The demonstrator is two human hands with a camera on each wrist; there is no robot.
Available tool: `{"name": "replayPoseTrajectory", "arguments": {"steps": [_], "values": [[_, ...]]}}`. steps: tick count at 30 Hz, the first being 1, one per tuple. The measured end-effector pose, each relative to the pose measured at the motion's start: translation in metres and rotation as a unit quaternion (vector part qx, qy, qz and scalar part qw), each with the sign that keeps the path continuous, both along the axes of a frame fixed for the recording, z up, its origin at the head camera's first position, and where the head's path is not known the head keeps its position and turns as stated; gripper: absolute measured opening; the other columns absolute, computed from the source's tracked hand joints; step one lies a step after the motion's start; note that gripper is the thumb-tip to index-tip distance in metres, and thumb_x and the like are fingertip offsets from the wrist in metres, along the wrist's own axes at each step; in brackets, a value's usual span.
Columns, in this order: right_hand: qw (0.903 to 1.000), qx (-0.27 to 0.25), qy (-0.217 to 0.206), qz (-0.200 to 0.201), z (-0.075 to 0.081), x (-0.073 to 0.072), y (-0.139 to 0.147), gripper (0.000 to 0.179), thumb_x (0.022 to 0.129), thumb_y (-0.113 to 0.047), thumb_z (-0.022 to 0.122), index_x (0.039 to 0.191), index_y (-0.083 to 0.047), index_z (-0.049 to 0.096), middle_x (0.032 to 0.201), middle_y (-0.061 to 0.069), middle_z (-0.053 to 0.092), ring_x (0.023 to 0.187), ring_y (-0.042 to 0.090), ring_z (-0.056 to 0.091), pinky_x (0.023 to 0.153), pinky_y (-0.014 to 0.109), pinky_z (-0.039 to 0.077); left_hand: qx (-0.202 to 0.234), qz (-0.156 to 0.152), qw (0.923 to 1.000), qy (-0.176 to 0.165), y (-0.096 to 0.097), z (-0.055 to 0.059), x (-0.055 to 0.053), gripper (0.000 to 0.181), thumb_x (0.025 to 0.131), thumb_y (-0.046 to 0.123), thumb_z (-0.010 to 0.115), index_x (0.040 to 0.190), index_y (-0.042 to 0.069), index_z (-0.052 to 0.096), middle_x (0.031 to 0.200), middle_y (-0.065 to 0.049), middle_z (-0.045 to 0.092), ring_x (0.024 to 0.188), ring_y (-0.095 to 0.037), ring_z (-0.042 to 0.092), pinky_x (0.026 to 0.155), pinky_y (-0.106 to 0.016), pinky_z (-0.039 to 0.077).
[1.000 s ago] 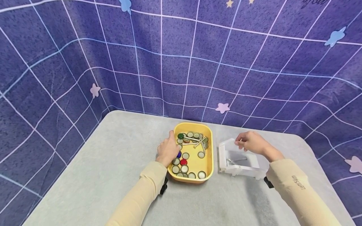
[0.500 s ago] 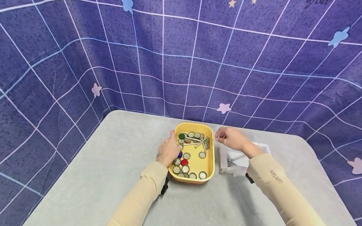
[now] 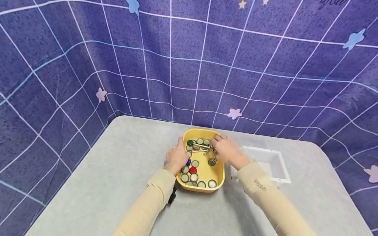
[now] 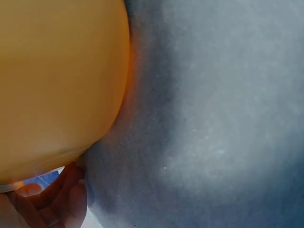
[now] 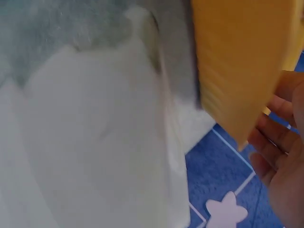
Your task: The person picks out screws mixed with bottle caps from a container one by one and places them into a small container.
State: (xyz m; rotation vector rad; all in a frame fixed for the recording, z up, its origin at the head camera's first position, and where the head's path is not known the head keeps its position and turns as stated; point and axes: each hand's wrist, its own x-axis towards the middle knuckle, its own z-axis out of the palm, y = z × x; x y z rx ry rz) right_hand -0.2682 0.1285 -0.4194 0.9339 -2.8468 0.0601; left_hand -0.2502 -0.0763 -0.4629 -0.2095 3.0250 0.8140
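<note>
A yellow tub (image 3: 220, 173) holds several bottle caps (image 3: 195, 163), mostly silver, with a red, a green and a blue one among them. Long metal screws (image 3: 200, 151) lie across the caps at its far end. My left hand (image 3: 176, 156) grips the tub's left rim; the left wrist view shows its curled fingers (image 4: 71, 190) by the tub wall. Over the right rim reaches my right hand (image 3: 226, 149), blurred, fingertips among the screws and caps. In the right wrist view its loosely bent fingers (image 5: 270, 137) are beside the wall, the fingertips partly hidden.
Right of the tub stands a white open-topped box (image 3: 284, 166), partly covered by my right forearm. Both rest on a grey table (image 3: 124, 157). A purple-blue curtain (image 3: 189, 65) with grid lines and stars hangs behind and at the sides.
My right hand has moved left from over the white box, across the tub's right rim and down to the screws. My left hand stays on the tub.
</note>
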Motion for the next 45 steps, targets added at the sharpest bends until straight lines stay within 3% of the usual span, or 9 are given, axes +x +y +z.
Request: {"name": "replayPoseTrajectory", "arguments": {"steps": [9, 15, 19, 24, 29, 36, 40, 45], "values": [[0.9991, 0.033, -0.009, -0.024, -0.019, 0.001, -0.013, 0.032, 0.083, -0.018, 0.070, 0.112, -0.010, 0.060, 0.114, 0.010, 0.067, 0.111, 0.030, 0.058, 0.096, 0.048, 0.035, 0.000, 0.003, 1.0000, 0.005, -0.001, -0.001, 0.000, 0.057, 0.086, 0.018, 0.062, 0.137, 0.015, 0.037, 0.103, -0.023, 0.070, 0.087, -0.043, 0.068, 0.072, -0.054, 0.052], [0.9967, 0.049, -0.036, -0.054, -0.025, 0.004, -0.017, 0.026, 0.085, -0.022, 0.073, 0.105, -0.010, 0.061, 0.108, 0.010, 0.065, 0.108, 0.032, 0.061, 0.100, 0.050, 0.031, -0.002, 0.004, 1.0000, 0.003, -0.002, -0.001, 0.000, 0.057, 0.086, 0.019, 0.063, 0.137, 0.014, 0.037, 0.102, -0.024, 0.070, 0.086, -0.043, 0.068, 0.070, -0.054, 0.052], [0.9955, 0.070, -0.036, -0.053, -0.028, 0.006, -0.023, 0.027, 0.082, -0.024, 0.076, 0.102, -0.009, 0.065, 0.105, 0.010, 0.064, 0.106, 0.032, 0.059, 0.100, 0.050, 0.030, -0.003, 0.004, 1.0000, 0.001, -0.003, 0.000, 0.000, 0.057, 0.086, 0.020, 0.063, 0.137, 0.014, 0.037, 0.102, -0.023, 0.070, 0.086, -0.043, 0.068, 0.071, -0.054, 0.052], [0.9941, 0.089, -0.035, -0.051, -0.032, 0.009, -0.027, 0.018, 0.083, -0.023, 0.074, 0.098, -0.015, 0.068, 0.101, 0.009, 0.069, 0.101, 0.029, 0.061, 0.097, 0.046, 0.032, -0.001, 0.005, 1.0000, 0.002, -0.001, 0.001, 0.000, 0.056, 0.086, 0.020, 0.063, 0.135, 0.014, 0.038, 0.103, -0.023, 0.070, 0.087, -0.043, 0.068, 0.071, -0.054, 0.052], [0.9941, 0.097, -0.027, -0.041, -0.033, 0.011, -0.027, 0.013, 0.085, -0.012, 0.069, 0.096, -0.017, 0.069, 0.099, 0.009, 0.073, 0.098, 0.028, 0.062, 0.093, 0.044, 0.032, -0.001, 0.004, 1.0000, 0.005, -0.002, 0.000, 0.000, 0.057, 0.085, 0.019, 0.063, 0.136, 0.014, 0.037, 0.102, -0.023, 0.071, 0.085, -0.043, 0.068, 0.071, -0.053, 0.052], [0.9922, 0.121, -0.014, -0.028, -0.034, 0.013, -0.027, 0.018, 0.081, -0.016, 0.074, 0.098, -0.014, 0.067, 0.094, 0.008, 0.073, 0.094, 0.028, 0.064, 0.089, 0.040, 0.035, -0.004, 0.002, 1.0000, 0.001, -0.001, -0.001, -0.001, 0.060, 0.085, 0.020, 0.063, 0.138, 0.015, 0.036, 0.102, -0.023, 0.071, 0.085, -0.041, 0.069, 0.071, -0.052, 0.052], [0.9927, 0.117, -0.021, -0.020, -0.035, 0.014, -0.027, 0.014, 0.089, -0.022, 0.069, 0.096, -0.012, 0.063, 0.091, 0.009, 0.073, 0.089, 0.028, 0.069, 0.087, 0.039, 0.044, -0.003, 0.004, 1.0000, 0.000, 0.000, 0.000, -0.001, 0.059, 0.086, 0.020, 0.064, 0.138, 0.015, 0.037, 0.103, -0.023, 0.071, 0.087, -0.042, 0.069, 0.071, -0.053, 0.052], [0.9961, 0.074, -0.046, -0.015, -0.035, 0.014, -0.027, 0.019, 0.096, -0.028, 0.062, 0.089, -0.011, 0.058, 0.078, 0.011, 0.069, 0.072, 0.032, 0.067, 0.067, 0.044, 0.052, -0.001, 0.005, 1.0000, -0.003, 0.001, 0.001, 0.000, 0.060, 0.086, 0.021, 0.065, 0.139, 0.016, 0.036, 0.105, -0.023, 0.071, 0.090, -0.043, 0.069, 0.074, -0.054, 0.052]]}}
